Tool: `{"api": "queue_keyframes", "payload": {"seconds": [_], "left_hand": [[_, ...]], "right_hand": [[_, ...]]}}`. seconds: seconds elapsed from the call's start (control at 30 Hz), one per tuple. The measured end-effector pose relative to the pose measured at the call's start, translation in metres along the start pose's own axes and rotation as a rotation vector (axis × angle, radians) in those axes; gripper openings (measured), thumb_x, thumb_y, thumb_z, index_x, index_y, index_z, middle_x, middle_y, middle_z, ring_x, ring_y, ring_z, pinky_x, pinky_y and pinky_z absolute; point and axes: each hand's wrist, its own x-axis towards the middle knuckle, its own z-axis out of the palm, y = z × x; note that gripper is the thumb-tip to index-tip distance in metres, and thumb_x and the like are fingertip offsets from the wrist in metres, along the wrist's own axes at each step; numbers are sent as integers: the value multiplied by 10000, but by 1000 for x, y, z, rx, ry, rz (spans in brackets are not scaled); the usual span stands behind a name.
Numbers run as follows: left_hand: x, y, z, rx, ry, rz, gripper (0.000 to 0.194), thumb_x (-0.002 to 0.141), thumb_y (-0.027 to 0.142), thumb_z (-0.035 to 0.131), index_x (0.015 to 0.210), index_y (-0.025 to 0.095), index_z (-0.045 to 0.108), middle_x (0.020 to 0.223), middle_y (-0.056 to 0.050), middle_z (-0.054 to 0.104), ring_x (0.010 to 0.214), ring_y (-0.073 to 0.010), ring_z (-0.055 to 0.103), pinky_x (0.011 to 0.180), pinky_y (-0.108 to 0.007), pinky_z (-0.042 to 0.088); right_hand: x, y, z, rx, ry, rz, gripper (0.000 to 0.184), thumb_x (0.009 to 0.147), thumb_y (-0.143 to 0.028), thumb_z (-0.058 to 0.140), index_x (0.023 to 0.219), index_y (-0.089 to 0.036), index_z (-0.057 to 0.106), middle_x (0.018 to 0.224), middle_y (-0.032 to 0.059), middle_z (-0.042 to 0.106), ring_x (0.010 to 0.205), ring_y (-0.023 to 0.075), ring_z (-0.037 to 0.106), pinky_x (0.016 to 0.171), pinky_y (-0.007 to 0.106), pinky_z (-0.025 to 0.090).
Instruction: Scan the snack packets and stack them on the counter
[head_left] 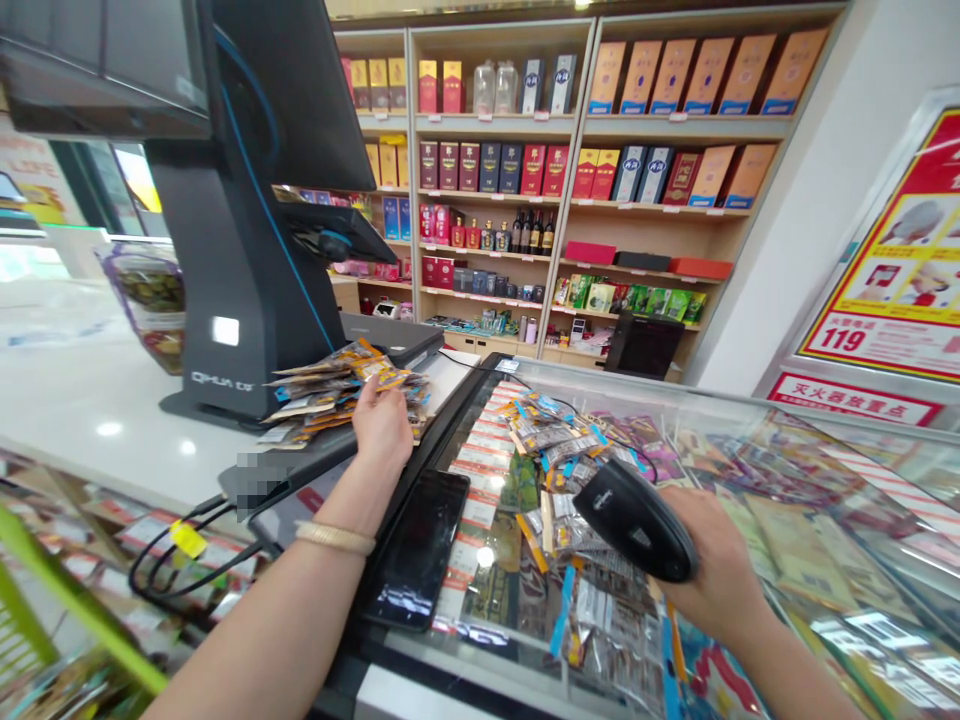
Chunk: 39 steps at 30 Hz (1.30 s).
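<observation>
My left hand [384,428] is at a heap of small snack packets [315,400] beside the foot of the checkout terminal [247,300]. Its fingers close on an orange-and-brown snack packet [384,374] at the heap's right side; the fingertips are partly hidden. In my right hand [709,560] is a black barcode scanner [637,520], held over the glass-topped counter. Under and around the scanner lie more small packets [559,440] with blue and orange ends, in a loose spread. A dark phone [420,545] rests flat between my two arms.
Black cables [172,570] with a yellow tag hang at the counter's left edge. A green basket [75,600] stands at lower left. A plastic jar [154,305] sits behind the terminal. Shelves of boxes and bottles [487,165] line the back wall.
</observation>
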Motion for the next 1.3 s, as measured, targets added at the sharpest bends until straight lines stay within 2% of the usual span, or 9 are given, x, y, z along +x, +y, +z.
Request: {"api": "queue_keyframes", "payload": {"seconds": [0.13,0.2,0.43,0.63,0.7,0.8,1.03,1.17,1.3], "left_hand": [[-6,-6,1,34,-25,-3,403,664,0,585,1001,218,562,716,43,569,719,-78,624,754,-210,506],[-16,-11,2,123,-130,-15,354,650,61,622,970,203,571,736,35,599,697,-90,615,711,-217,493],[-69,-32,-3,929,-1165,139,169,696,305,648,765,158,694,703,-16,671,632,-135,569,627,-252,447],[-89,-38,-10,934,-1606,-42,434,771,323,623,1182,193,675,837,-6,735,723,-132,622,703,-228,466],[-90,-38,-10,891,-1633,-121,448,775,319,625,1202,196,673,899,-12,751,755,-137,634,731,-232,474],[-91,-39,-9,852,-1554,-209,401,734,326,671,1102,176,727,881,-19,757,729,-142,632,706,-238,481],[-89,-37,-7,771,-1116,-354,341,530,313,826,809,160,700,597,55,574,508,-89,510,466,-214,462],[-80,-27,-8,723,-1141,-499,362,530,291,836,822,142,682,606,50,555,516,-77,515,467,-207,487],[-74,-17,-6,539,-1138,-448,344,575,319,825,803,152,629,745,10,606,623,-94,572,541,-228,541]], "right_hand": [[-1,1,1,-5,1,25,200,796,-246,488,968,-209,582,823,55,668,738,214,623,681,348,432],[-1,2,1,-11,18,22,198,799,-269,494,959,-204,591,824,58,670,730,216,621,672,346,429],[1,2,-1,-19,37,28,171,817,-265,491,927,-195,601,804,57,665,700,204,609,665,338,415],[0,4,0,-22,21,39,188,817,-280,493,947,-195,598,796,47,660,686,195,599,650,329,394],[0,3,0,-24,18,32,189,821,-286,496,950,-194,598,803,48,663,693,196,601,659,330,396],[0,3,0,-21,10,36,187,813,-278,499,951,-196,596,794,44,659,690,195,598,663,328,396],[-1,5,1,-31,10,43,206,791,-255,509,963,-189,601,804,49,657,686,194,582,656,324,387],[-1,5,1,-22,18,53,190,797,-265,497,943,-194,596,781,49,646,678,197,577,657,330,383],[-1,6,0,-29,45,40,181,800,-273,507,946,-198,584,799,51,651,698,203,581,663,335,390]]}}
